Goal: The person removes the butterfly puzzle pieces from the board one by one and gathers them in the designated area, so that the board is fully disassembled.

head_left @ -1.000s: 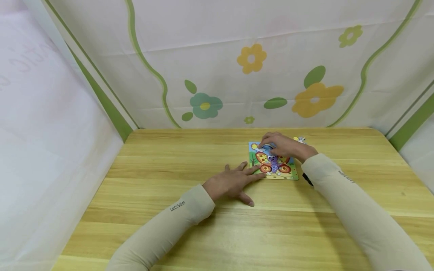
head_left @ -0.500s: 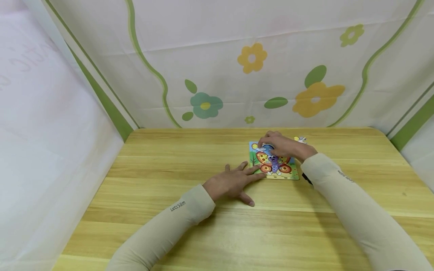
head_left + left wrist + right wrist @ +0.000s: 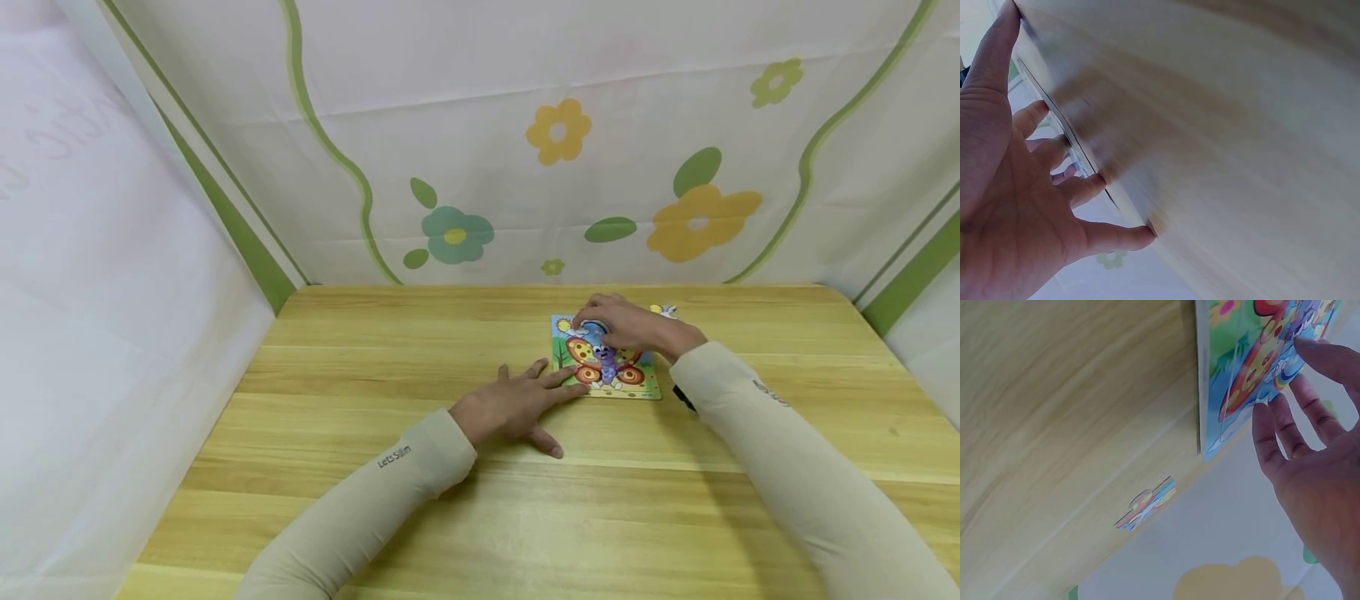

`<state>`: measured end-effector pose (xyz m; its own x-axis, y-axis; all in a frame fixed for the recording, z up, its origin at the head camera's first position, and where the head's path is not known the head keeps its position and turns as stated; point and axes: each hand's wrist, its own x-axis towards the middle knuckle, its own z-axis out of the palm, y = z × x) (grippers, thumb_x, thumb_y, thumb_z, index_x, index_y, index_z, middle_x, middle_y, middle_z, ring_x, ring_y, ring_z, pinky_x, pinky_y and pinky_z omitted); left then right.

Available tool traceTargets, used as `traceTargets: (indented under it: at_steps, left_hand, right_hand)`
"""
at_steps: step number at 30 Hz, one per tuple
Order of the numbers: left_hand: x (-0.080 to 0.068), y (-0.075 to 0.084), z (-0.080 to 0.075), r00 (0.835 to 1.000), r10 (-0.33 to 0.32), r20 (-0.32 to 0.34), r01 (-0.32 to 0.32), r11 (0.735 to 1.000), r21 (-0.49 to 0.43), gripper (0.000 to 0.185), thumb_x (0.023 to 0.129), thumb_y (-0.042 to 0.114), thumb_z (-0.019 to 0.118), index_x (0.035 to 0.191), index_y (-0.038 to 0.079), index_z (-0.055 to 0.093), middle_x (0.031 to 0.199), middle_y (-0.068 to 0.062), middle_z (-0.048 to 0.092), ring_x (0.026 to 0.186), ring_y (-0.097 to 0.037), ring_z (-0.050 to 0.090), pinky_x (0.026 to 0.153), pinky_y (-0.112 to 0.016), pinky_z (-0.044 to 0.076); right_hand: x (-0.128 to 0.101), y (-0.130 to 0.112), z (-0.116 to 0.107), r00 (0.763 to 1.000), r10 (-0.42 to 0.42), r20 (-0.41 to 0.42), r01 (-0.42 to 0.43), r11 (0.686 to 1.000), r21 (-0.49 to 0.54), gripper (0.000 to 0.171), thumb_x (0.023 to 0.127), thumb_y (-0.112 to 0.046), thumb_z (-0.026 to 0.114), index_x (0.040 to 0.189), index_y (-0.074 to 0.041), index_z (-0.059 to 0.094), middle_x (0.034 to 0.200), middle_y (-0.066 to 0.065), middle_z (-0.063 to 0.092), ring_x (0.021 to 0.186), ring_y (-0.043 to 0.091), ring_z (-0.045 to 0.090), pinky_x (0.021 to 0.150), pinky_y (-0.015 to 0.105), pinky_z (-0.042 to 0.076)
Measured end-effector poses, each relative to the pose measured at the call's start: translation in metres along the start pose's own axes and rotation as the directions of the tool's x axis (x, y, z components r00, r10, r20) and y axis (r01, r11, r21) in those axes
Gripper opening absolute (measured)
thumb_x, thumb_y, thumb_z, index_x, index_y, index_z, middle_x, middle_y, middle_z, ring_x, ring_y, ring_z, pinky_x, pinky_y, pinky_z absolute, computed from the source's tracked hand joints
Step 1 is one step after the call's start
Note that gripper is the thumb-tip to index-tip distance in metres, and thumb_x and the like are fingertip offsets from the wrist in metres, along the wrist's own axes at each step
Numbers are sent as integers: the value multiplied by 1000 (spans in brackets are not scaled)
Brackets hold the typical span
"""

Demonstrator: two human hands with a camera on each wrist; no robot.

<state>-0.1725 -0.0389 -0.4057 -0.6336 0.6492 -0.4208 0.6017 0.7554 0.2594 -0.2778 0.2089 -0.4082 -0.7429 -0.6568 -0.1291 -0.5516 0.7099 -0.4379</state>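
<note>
A butterfly jigsaw puzzle lies flat near the back of the table, with a purple-bodied butterfly on a blue and green scene. My left hand rests on the table with its fingers spread; two fingertips reach onto the puzzle's left edge. In the left wrist view the left hand touches down with its fingertips. My right hand arches over the top of the puzzle, thumb and fingers around a blue puzzle piece with a rainbow. The right wrist view shows the right hand pinching there, contact partly hidden.
A loose puzzle piece lies beyond the right wrist, near the back edge; the same loose piece shows in the right wrist view. The wooden table meets a white flowered cloth behind and a white side cloth at left.
The right hand shifts very slightly at the top of the puzzle, and more of the blue piece shows beneath it. The left hand stays in place.
</note>
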Motion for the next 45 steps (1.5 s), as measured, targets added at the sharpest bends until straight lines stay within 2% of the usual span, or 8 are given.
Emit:
traceTargets:
  at_steps: [14,25,37,45]
  left_hand:
    - [1,1,-1,1000,-2,3,2,1000,13,98,88,64,71,167,48,13,177,17,-1,166,-25,1,125,-71,17]
    - [1,2,-1,1000,8,-1,-8,1000,6,99,88,63,71,167,47,14,178,15,0,166,-26,1,125,-72,17]
    - [0,2,-1,1000,1,2,-1,1000,10,99,88,64,71,167,48,13,177,16,-1,166,-27,1,125,-72,17]
    - [-1,1,-1,1000,-1,-1,1,1000,5,100,88,64,72,167,48,13,178,16,0,166,-27,1,124,-73,17]
  right_hand:
    - [-1,3,-3,999,25,22,-25,1000,19,46,95,9,63,136,-11,69,140,20,57,135,48,45,105,64,45]
    - [-3,3,-6,1000,22,15,-23,999,30,45,94,8,65,136,-9,70,138,21,57,134,49,45,106,66,44]
    - [-9,6,-4,998,14,-54,-10,996,87,46,91,10,61,133,-6,71,137,22,58,127,45,54,96,58,49]
    - [-20,19,-10,992,37,-120,-27,996,85,45,92,10,61,135,-3,69,137,24,59,121,42,59,97,59,52]
